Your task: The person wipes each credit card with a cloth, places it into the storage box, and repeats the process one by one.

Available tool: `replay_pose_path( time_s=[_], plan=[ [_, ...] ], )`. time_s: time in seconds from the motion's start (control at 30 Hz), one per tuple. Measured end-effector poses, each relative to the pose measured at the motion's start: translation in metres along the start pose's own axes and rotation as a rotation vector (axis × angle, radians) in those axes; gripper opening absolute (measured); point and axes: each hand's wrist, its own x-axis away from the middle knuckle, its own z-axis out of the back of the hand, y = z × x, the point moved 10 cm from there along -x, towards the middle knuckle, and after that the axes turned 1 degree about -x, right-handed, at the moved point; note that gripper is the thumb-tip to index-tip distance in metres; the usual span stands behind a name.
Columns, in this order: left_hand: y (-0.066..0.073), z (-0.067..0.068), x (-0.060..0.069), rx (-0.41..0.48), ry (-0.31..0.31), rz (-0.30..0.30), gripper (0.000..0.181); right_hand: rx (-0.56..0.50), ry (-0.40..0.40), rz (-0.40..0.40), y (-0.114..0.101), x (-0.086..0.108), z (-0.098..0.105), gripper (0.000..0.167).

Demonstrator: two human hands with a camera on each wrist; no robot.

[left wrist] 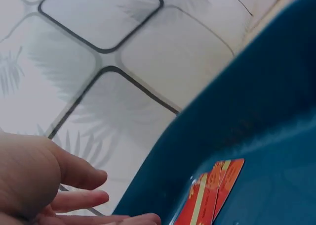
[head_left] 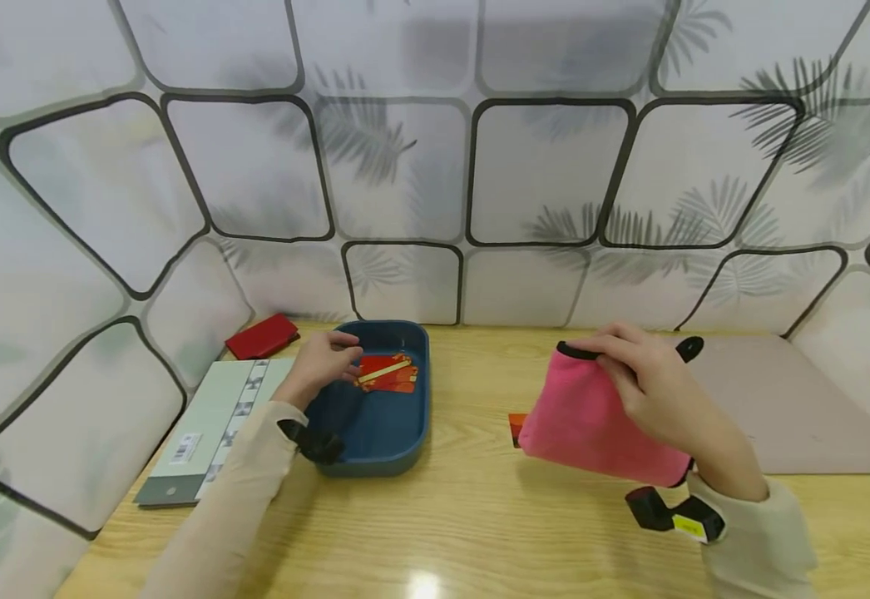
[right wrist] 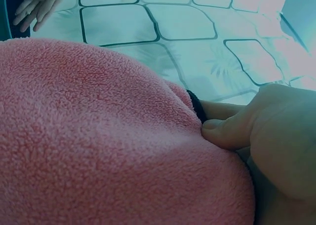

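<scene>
Lying flat at the left, a pale green folder (head_left: 210, 433) has a red wallet (head_left: 263, 336) just beyond it. The left hand (head_left: 320, 363), fingers loosely extended and holding nothing, hovers at the left rim of a blue bin (head_left: 375, 468), where red cards (head_left: 388, 378) lie inside. Farther right, an orange-red card (head_left: 515, 424) shows beside a pink cloth (head_left: 585, 424), whose dark-edged top the right hand (head_left: 652, 378) pinches over the wooden table (head_left: 472, 532). A pinkish mat (head_left: 787, 408) lies rightmost.
</scene>
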Motion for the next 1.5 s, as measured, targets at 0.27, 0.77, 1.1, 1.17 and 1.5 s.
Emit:
replay_pose_path(
  time_s=[0.27, 0.77, 1.1, 1.17, 1.5],
  plan=[
    [0.032, -0.034, 0.01, 0.093, -0.098, -0.146, 0.031, 0.04, 0.015, -0.033, 0.01, 0.008, 0.018, 0.042],
    [0.106, -0.134, 0.064, 0.06, -0.338, -0.39, 0.019, 0.059, 0.099, -0.082, 0.019, 0.017, 0.047, 0.045],
    [0.103, -0.2, 0.068, -0.104, -0.365, -0.414, 0.02, 0.065, 0.206, -0.079, 0.023, 0.018, 0.065, 0.039],
    [0.1, -0.206, 0.064, -0.123, -0.347, -0.412, 0.022, 0.069, 0.206, -0.089, 0.024, 0.017, 0.067, 0.037],
    [0.069, -0.226, 0.045, -0.221, -0.273, -0.348, 0.036, 0.073, 0.172, -0.103, 0.026, 0.014, 0.065, 0.035]
  ],
)
